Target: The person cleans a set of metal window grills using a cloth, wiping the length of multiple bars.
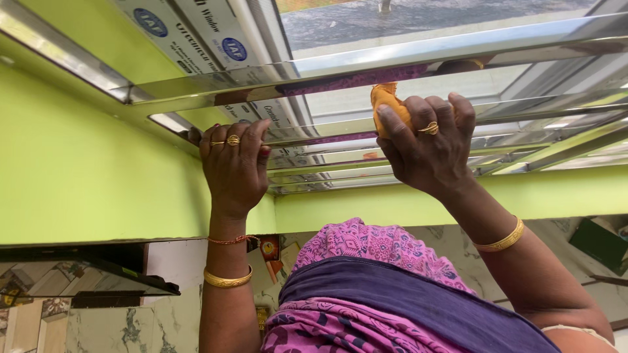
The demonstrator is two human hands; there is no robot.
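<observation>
Two hands up at a window grille of shiny metal bars point(458, 46), about five bars counted, running from 9 o'clock toward 3 o'clock across the top half of the view. Left hand point(234, 167) just left of centre, fingers curled tight around a lower bar point(314, 127), thumb on the near side; two gold rings on its fingers, one gold bangle point(227, 280) and one red thread point(230, 240) on the wrist below, toward 6 o'clock. Right hand point(428, 147) at about 1 o'clock from centre, fingers closed narrow around one orange cloth point(387, 104), pressed against the bars; cloth bunched, poking out above the forefinger toward 12 o'clock. One gold ring on that hand, one gold bangle point(502, 240) on the forearm toward 4 o'clock.

No containers in view.

Two white rectangular stickers point(196, 29) on the window frame at 11 o'clock, each with a round blue mark and dark print. Lime-green wall point(78, 170) at 9 o'clock and along the strip under the bars. Pink patterned fabric with a purple band point(392, 294) at 6 o'clock. Small red and yellow picture point(269, 248) just left of the fabric. Marble-pattern tiles point(131, 327) at 7 o'clock. One dark green flat object point(598, 245) at 4 o'clock, kind unclear.
</observation>
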